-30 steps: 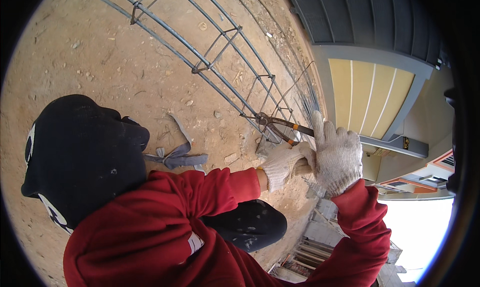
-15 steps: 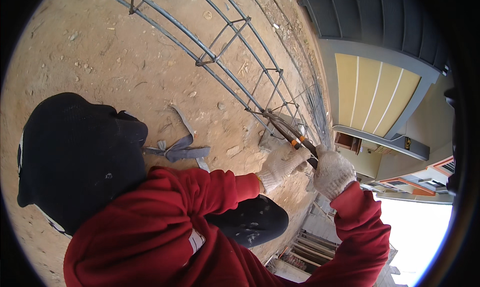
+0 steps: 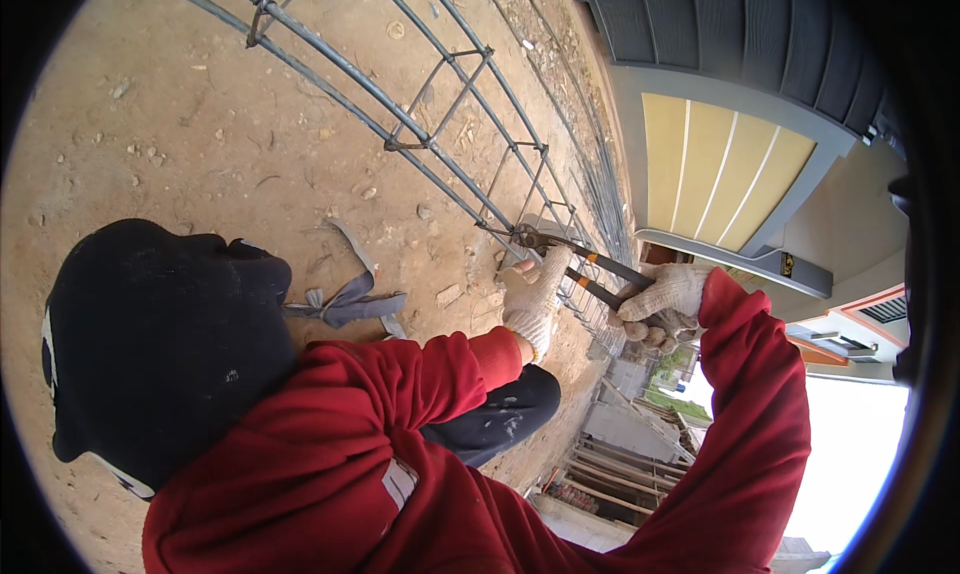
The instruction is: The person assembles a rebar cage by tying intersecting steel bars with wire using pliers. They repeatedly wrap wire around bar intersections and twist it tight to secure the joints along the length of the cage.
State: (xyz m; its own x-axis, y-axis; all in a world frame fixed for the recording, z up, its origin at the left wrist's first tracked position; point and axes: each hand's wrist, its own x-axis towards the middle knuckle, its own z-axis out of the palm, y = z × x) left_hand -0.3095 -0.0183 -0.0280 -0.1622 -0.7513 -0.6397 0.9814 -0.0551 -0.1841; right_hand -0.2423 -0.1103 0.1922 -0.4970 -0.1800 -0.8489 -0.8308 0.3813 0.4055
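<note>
My right hand, in a white knit glove, is closed around the handles of long pincers. Dark grips with orange bands cover the handles, which stand somewhat apart. The round head of the tool rests at a joint of the rebar cage, where a stirrup meets the long bars. My left hand, gloved too, is just below that head with its fingers bent in at the bars. Fingertips show through the glove; whatever they hold is hidden.
A grey cloth strip lies on the dirt ground beside my dark-trousered leg. More thin bars run along the ground beyond the cage. A building with a yellow panel and stacked boards show at the right.
My left hand has left the handles and moved up to the joint beside the tool's head. My right hand has shifted on the handles, which now stand wider apart.
</note>
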